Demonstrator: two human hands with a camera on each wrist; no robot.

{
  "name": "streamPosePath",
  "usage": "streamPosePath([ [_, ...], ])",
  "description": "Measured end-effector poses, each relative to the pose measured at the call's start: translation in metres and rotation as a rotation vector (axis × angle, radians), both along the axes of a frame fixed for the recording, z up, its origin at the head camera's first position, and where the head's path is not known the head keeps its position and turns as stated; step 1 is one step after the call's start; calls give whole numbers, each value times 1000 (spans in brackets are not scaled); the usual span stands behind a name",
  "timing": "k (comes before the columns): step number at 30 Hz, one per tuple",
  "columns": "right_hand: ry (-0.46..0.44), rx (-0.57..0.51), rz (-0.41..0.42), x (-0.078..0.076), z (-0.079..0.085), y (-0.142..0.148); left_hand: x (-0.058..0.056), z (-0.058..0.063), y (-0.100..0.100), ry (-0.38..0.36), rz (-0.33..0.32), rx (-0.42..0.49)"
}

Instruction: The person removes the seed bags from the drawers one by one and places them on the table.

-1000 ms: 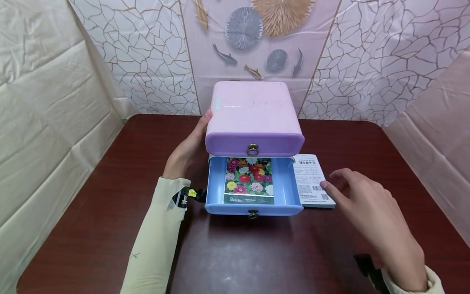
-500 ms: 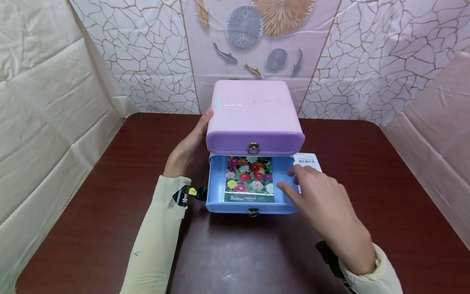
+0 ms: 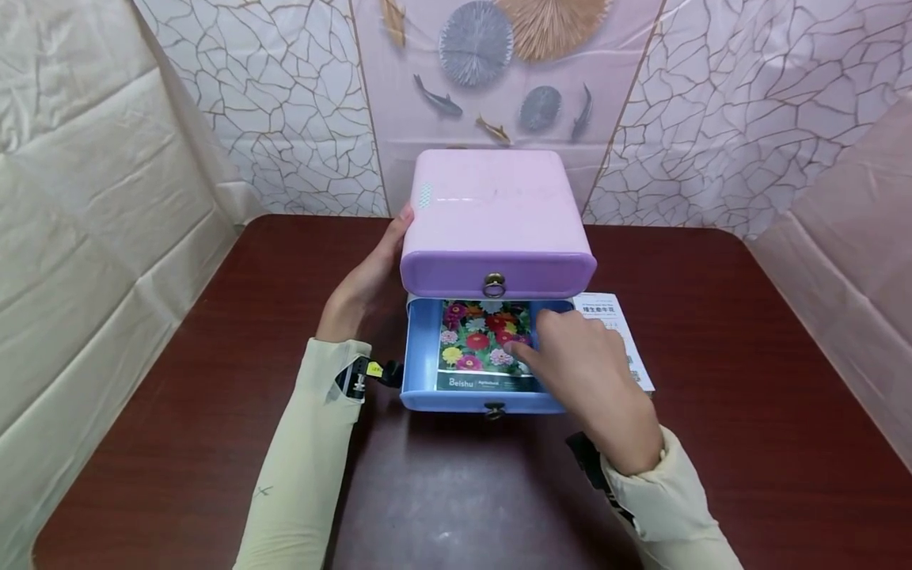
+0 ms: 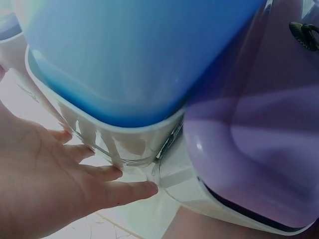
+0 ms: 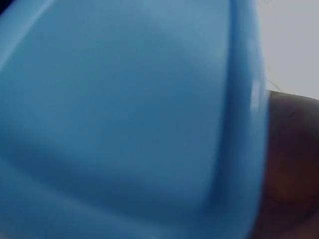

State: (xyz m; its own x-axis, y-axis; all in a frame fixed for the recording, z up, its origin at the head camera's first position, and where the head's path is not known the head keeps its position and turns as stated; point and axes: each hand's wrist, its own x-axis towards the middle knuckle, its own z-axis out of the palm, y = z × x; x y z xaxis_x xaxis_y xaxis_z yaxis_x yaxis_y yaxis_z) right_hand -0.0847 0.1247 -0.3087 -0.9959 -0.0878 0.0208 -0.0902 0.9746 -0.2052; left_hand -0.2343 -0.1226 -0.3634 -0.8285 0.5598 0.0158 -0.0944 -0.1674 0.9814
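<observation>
A small desktop drawer unit has a pink top (image 3: 495,198), a purple upper drawer (image 3: 499,275) pushed in and a blue lower drawer (image 3: 423,348) pulled out. Inside the blue drawer lies a flower-picture seed packet (image 3: 473,340) marked Beishu. My left hand (image 3: 363,289) rests against the unit's left side; in the left wrist view its fingers (image 4: 132,191) lie extended along the white casing. My right hand (image 3: 587,364) reaches into the drawer's right part, thumb over the packet and apart from the other fingers, which are mostly hidden. The right wrist view shows the blue drawer front (image 5: 124,99) close up.
Right of the unit, a white printed packet (image 3: 620,317) lies on the dark red wooden table (image 3: 748,356), partly covered by my right hand. Patterned cloth (image 3: 285,103) hangs behind the table, and pale cloth (image 3: 85,237) hangs at the sides.
My right hand has moved left from beside the white packet, over the blue drawer and onto the flower packet. My left hand has stayed on the unit's side.
</observation>
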Motion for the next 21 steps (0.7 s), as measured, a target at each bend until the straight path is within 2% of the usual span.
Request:
streamPosePath([
  [7,-120,12,-36,-14,-8,-8,-2,0,2,3,20,-9],
  [13,-150,86,-47,-25,-11,-9,-3,1,3,-46,16,6],
  [21,-148,120,-44,-32,-17,-11,-2,-1,2,32,29,-17],
])
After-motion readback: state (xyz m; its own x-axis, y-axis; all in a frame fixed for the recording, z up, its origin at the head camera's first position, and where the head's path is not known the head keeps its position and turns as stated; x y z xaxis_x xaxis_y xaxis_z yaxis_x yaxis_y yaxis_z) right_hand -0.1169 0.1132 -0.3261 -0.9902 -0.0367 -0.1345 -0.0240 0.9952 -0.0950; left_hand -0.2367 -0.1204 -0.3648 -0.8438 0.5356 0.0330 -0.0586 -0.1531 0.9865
